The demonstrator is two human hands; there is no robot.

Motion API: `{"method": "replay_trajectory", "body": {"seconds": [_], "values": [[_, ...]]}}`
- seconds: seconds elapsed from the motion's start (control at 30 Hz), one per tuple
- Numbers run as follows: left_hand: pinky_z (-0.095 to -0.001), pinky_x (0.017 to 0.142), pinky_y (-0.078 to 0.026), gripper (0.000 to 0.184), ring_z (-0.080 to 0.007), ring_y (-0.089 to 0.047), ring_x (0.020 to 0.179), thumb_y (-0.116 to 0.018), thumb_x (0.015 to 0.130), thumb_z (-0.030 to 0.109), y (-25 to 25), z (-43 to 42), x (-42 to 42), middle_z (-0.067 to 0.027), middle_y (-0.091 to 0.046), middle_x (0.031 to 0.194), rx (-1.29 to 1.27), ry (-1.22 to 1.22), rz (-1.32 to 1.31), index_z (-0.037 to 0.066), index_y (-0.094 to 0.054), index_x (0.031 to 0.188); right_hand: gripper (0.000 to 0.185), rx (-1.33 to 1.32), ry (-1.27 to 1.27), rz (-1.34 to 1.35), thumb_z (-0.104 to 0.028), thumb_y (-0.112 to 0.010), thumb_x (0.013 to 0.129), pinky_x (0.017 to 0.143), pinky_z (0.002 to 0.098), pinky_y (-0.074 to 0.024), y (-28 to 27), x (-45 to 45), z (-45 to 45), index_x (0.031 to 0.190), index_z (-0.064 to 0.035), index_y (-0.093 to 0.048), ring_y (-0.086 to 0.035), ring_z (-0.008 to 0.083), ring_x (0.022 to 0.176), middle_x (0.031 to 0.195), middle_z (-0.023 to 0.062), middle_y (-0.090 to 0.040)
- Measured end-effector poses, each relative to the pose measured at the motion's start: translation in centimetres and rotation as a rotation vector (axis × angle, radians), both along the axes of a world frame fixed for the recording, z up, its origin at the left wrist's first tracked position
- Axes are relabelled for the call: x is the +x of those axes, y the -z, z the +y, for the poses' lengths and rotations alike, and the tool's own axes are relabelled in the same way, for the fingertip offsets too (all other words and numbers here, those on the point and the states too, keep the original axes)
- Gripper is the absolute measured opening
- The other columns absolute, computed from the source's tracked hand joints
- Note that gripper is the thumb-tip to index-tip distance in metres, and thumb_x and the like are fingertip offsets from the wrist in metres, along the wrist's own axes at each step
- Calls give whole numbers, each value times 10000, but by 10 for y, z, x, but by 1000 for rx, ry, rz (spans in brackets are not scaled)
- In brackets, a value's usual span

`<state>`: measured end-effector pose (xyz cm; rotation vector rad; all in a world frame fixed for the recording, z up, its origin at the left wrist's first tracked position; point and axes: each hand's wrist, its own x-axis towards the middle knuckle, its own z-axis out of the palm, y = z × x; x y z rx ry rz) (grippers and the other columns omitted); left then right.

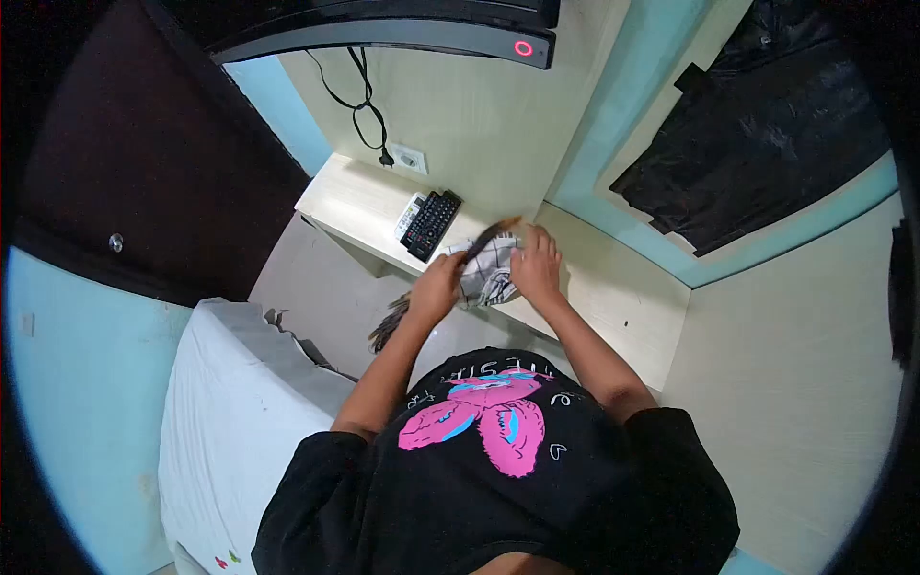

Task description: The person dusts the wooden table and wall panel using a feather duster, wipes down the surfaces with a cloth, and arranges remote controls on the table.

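My left hand point(437, 287) is closed around what looks like a feather duster point(489, 240). One end of it, dark with a tan tip, points up and right; grey-brown feathery strands point(388, 324) show below the wrist. A white cloth with dark checks point(491, 273) lies bunched between my hands at the shelf's front edge. The fingers of my right hand point(537, 264) are bent over the cloth's right side and grip it. Whether my left fingers also touch the cloth, I cannot tell.
Black remote controls point(431, 225) and a white one point(408, 217) lie side by side on the pale wooden shelf point(613, 307). Overhead is a dark screen's lower edge point(383, 36). A black cable point(369, 101) hangs near a wall socket point(410, 159). At left stands a white-covered bed point(240, 402).
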<state>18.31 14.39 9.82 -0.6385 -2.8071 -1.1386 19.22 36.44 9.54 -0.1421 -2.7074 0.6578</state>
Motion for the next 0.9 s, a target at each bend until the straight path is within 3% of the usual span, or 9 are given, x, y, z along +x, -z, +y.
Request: {"method": "replay_trajectory", "body": {"seconds": [0.07, 0.17, 0.3, 0.33, 0.43, 0.63, 0.7, 0.77, 0.9], "values": [[-514, 821, -517, 269, -416, -639, 984, -547, 997, 142, -4, -12, 4, -188, -649, 1069, -37, -66, -7, 93, -622, 1251, 710, -206, 222, -358, -253, -749, 830, 1038, 527, -457, 14, -3, 1, 1396, -5, -400, -562, 472, 1224, 1333, 275, -572], [-522, 823, -513, 258, -424, -637, 986, -545, 1005, 164, -3, -19, 5, -194, -648, 1074, -33, -129, -15, 90, -621, 1240, 787, -365, 228, -532, -284, -767, 800, 951, 497, -528, 46, -8, 8, 1401, 11, -354, -605, 488, 1159, 1307, 289, -589], [-514, 859, -510, 293, -445, -642, 988, -570, 972, 135, 8, -12, -1, -234, -658, 1084, -13, -179, -74, 39, -613, 1246, 570, -791, 272, -420, -142, -736, 718, 892, 409, -541, 84, -18, 20, 1224, 43, -550, -692, 360, 1025, 1079, 233, -697], [-511, 869, -510, 299, -447, -644, 993, -568, 959, 114, 14, -7, -6, -247, -664, 1075, 7, -183, -91, 17, -612, 1238, 399, -949, 260, -405, -94, -697, 728, 794, 355, -532, 71, -12, 23, 1105, 29, -645, -687, 247, 894, 965, 146, -715], [-505, 890, -509, 308, -450, -649, 1004, -562, 931, 69, 33, 10, -19, -274, -681, 1052, 45, -182, -127, -33, -612, 1218, 310, -1226, 146, -442, -75, -668, 763, 698, 312, -497, 47, -6, 42, 1057, 22, -685, -626, 158, 775, 903, 74, -699], [-499, 909, -506, 387, -482, -640, 1011, -605, 883, 48, 41, 63, -47, -306, -671, 1039, 119, -263, -20, -74, -584, 1249, 264, -1146, 26, -439, 43, -546, 743, 647, 242, -425, -28, 28, 87, 939, 15, -721, -522, 101, 710, 811, 24, -644], [-488, 1025, -447, 611, -487, -560, 1174, -653, 839, 39, 71, 73, -65, -354, -562, 1230, 149, -336, 67, -93, -446, 1398, 265, -1115, -2, -452, 44, -540, 747, 628, 234, -408, -44, 42, 103, 940, 16, -720, -503, 85, 689, 790, 19, -637], [-486, 1072, -421, 705, -507, -527, 1204, -680, 818, 47, 65, 84, -70, -349, -472, 1335, 179, -471, -156, -90, -381, 1442, 272, -1133, 42, -423, 45, -534, 752, 625, 234, -404, -54, 57, 116, 948, 18, -721, -500, 76, 687, 792, 16, -636], [-484, 1095, -415, 771, -500, -483, 1243, -708, 789, 59, 48, 98, -56, -344, -403, 1396, 56, -396, -33, -68, -363, 1466, 239, -1178, 105, -341, 16, -571, 784, 571, 242, -387, -40, 83, 143, 951, 16, -743, -506, 77, 646, 727, 6, -617]]}}
